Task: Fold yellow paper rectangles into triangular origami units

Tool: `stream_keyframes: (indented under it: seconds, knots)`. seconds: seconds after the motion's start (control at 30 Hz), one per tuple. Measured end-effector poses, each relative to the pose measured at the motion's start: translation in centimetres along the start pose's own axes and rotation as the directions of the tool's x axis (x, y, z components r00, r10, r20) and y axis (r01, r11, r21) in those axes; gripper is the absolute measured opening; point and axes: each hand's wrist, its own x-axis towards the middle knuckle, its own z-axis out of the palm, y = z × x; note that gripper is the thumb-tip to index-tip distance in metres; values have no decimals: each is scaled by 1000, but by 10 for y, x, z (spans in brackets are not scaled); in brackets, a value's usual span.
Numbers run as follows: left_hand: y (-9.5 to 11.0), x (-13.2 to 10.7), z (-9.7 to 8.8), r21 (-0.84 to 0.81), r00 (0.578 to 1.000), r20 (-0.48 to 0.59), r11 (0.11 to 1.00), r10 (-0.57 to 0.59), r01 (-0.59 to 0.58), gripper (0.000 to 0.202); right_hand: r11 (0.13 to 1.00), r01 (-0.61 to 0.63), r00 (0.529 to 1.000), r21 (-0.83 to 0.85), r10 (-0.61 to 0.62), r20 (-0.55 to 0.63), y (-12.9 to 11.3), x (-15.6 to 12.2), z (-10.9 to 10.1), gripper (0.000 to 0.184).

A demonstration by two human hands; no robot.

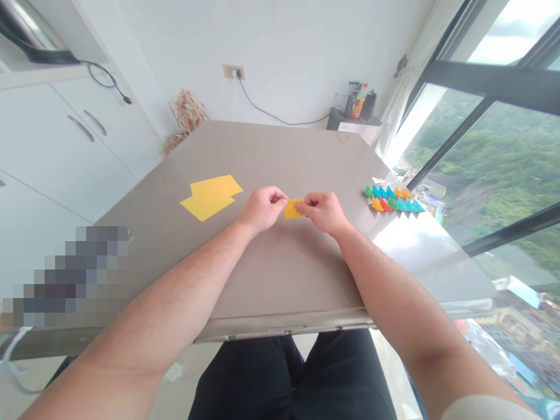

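A small folded piece of yellow paper (293, 211) is held between both hands, just over the middle of the table. My left hand (263, 209) pinches its upper left corner between thumb and fingers. At its right side, my right hand (324, 211) grips it, the thumb lying on its front face. Flat on the table to the left are yellow paper sheets (212, 195), overlapping at different angles. Over to the right stand several small folded paper boats (394, 204) in two rows, coloured green, blue, orange and red.
The grey-brown table (280, 274) runs up to a window on the right. Behind it, a small dark cabinet (353, 119) holds an orange-coloured bottle (359, 102). Dried stalks (186, 116) stand at the back left. A blurred-out patch (70, 280) covers the table's left edge.
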Motion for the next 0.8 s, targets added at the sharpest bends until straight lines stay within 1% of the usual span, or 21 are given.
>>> stream_keyframes:
  seconds: [0.1, 0.17, 0.23, 0.33, 0.5, 0.6, 0.73, 0.8]
  knots:
    - [1, 1, -7, 146, 989, 143, 987, 43, -64, 7, 997, 10, 997, -72, -4, 82, -1, 0, -5, 24]
    - [1, 1, -11, 183, 973, 226, 980, 38, -81, 7, 993, 34, 992, -110, -20, 128, -1, 0, -7, 25]
    - [-1, 2, -13, 189, 962, 271, 979, 20, -74, 8, 989, 57, 987, -135, -36, 157, -2, -1, -8, 26]
    - [-6, 4, -13, 180, 953, 302, 982, -5, -52, 8, 984, 86, 981, -155, -57, 187, -2, -1, -9, 28]
    - [-8, 7, -15, 129, 936, 350, 989, 26, -76, 6, 974, 131, 971, -187, -89, 220, 2, 1, -10, 26]
    - [-8, 7, -16, 165, 923, 385, 983, 9, -79, 6, 971, 147, 969, -186, -103, 224, 5, 2, -9, 23]
    - [-7, 6, -16, 179, 927, 375, 981, -3, -69, 11, 971, 154, 968, -185, -110, 225, 6, 2, -8, 23]
    - [-6, 6, -15, 157, 942, 335, 985, 11, -67, 13, 978, 126, 979, -164, -96, 180, 4, 2, -7, 23]
